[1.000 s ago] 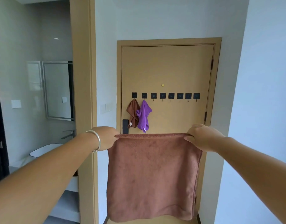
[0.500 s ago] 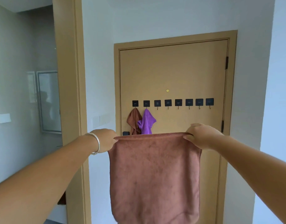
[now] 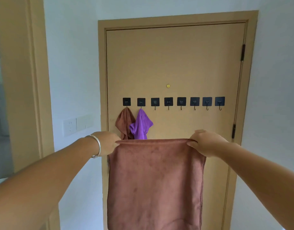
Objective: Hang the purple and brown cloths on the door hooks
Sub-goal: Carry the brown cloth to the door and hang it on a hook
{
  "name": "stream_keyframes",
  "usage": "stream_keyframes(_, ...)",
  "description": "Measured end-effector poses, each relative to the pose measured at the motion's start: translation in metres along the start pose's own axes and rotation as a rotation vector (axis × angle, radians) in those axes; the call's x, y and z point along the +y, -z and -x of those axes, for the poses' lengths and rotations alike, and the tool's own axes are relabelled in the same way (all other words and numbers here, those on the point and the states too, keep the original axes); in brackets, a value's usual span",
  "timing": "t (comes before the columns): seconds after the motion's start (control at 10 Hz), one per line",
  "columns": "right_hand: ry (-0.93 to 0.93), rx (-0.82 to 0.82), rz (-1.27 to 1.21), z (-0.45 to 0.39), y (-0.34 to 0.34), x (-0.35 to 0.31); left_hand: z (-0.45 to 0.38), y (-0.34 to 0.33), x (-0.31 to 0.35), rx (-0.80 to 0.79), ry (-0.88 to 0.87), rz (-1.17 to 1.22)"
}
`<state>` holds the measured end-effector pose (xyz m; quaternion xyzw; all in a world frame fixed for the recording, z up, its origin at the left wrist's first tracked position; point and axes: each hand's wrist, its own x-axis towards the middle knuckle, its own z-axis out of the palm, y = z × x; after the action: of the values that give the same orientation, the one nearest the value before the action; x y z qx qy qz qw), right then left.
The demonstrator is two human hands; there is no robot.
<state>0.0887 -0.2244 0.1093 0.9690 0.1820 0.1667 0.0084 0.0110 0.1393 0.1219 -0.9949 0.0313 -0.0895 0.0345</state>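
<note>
A large brown cloth point(image 3: 154, 181) hangs spread flat in front of me. My left hand point(image 3: 108, 142) pinches its top left corner and my right hand point(image 3: 204, 142) pinches its top right corner. Behind it stands a tan door point(image 3: 176, 60) with a row of several black hooks point(image 3: 181, 102). A small brown cloth point(image 3: 123, 122) hangs from the leftmost hook. On the second hook hangs a purple cloth point(image 3: 140, 124). The held cloth's top edge hides the lower ends of both hung cloths. The other hooks are bare.
White walls flank the door. A white socket and switch plate point(image 3: 76, 125) sits on the left wall. A tan door frame point(image 3: 35, 80) of another opening stands at far left. Black hinges point(image 3: 242, 52) run down the door's right edge.
The view has come closer to the door and shifted right; the bathroom opening at left has slid out of sight. Both hands keep holding the brown cloth spread the same way.
</note>
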Motion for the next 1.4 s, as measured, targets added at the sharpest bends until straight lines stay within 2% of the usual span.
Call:
stream_keyframes(0.2, -0.043, -0.021, 0.03, -0.097, -0.019, 0.003, -0.098, -0.011, -0.031, 0.023, -0.049, 0.01)
stream_keyframes(0.5, -0.106, -0.014, 0.022, -0.183, -0.066, 0.019, -0.204, -0.031, -0.052, -0.062, -0.118, -0.001)
stream_keyframes(0.7, -0.126, -0.001, 0.034, -0.236, -0.083, 0.034, -0.255, -0.048, -0.051, 0.063, -0.137, 0.098)
stream_keyframes(0.9, -0.102, 0.054, 0.03, -0.295, -0.099, 0.057, -0.326, -0.062, -0.06, 0.087, -0.132, 0.096)
stream_keyframes(1.0, -0.081, 0.081, -0.003, -0.328, -0.103, 0.071, -0.361, -0.067, -0.063, 0.157, -0.102, 0.055)
stream_keyframes(1.2, 0.026, 0.315, -0.193, -0.384, -0.106, 0.09, -0.413, -0.074, -0.068, 0.458, -0.126, 0.057)
stream_keyframes(1.3, 0.1, 0.424, -0.217, -0.405, -0.11, 0.091, -0.431, -0.08, -0.072, 0.583, -0.307, -0.125)
stream_keyframes(1.4, 0.164, 0.507, -0.127, -0.419, -0.115, 0.091, -0.446, -0.082, -0.071, 0.533, -0.337, -0.242)
